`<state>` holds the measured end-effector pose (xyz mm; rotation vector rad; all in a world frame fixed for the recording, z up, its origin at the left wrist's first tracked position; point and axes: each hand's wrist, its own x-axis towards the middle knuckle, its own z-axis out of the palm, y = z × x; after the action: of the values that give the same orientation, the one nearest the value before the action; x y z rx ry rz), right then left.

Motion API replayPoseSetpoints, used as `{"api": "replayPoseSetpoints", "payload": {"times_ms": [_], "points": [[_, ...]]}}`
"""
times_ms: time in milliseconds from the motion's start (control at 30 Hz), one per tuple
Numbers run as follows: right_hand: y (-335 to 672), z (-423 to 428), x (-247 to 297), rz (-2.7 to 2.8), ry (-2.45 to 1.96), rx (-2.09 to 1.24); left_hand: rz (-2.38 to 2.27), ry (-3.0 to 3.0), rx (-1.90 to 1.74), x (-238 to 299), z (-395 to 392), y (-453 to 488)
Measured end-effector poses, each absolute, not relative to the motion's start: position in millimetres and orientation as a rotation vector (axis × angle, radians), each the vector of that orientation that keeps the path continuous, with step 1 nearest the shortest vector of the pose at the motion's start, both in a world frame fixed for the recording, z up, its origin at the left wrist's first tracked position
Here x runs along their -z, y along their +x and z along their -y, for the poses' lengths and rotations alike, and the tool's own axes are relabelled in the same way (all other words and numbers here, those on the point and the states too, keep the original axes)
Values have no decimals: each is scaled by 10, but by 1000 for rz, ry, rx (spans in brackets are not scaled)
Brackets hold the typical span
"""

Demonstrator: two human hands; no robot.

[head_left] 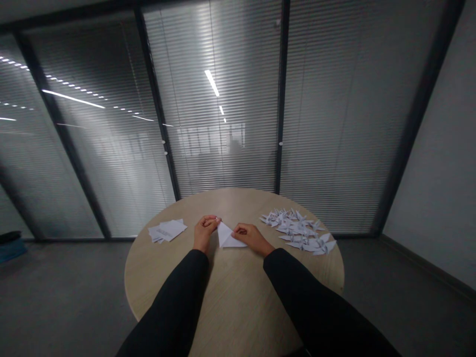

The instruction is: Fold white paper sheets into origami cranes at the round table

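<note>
A white sheet of paper [227,238], folded into a triangular shape, lies on the round wooden table [238,297] between my hands. My left hand [206,232] pinches its upper left corner between thumb and fingers. On the paper's right side, the curled fingers of my right hand [250,237] grip the edge and cover part of it. To the left rests a loose stack of white paper sheets [169,230], the top one with printed lines. Right of my right hand spreads a pile of folded paper cranes [297,229], many overlapping.
Beyond the table's far edge stands a glass partition with blinds [223,99] and dark frames. A grey wall [439,173] rises at the right. On the floor at far left is a blue bin [12,250] with a dark rim.
</note>
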<state>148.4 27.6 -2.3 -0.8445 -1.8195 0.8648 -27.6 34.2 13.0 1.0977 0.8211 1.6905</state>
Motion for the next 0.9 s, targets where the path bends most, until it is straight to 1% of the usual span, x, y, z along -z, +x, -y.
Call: {"api": "replayPoseSetpoints", "payload": {"times_ms": [200,467,567,733,900], "points": [[1490,-290,53,1874,-872,-832,-869,1067,-1737,-131,-346,-286],[1430,-278,53,1864,-874,-866,-886,1174,-1653,-169,-257,-207],[1438,-295,45,1850,-853,-877,-878,1191,-1572,-172,-237,-192],[1469,-348,76,1791,-789,-914,-875,1338,-1310,-107,-230,-132],[1470,-332,70,1773,-835,-959,-935,1320,-1294,-24,-241,-95]]}}
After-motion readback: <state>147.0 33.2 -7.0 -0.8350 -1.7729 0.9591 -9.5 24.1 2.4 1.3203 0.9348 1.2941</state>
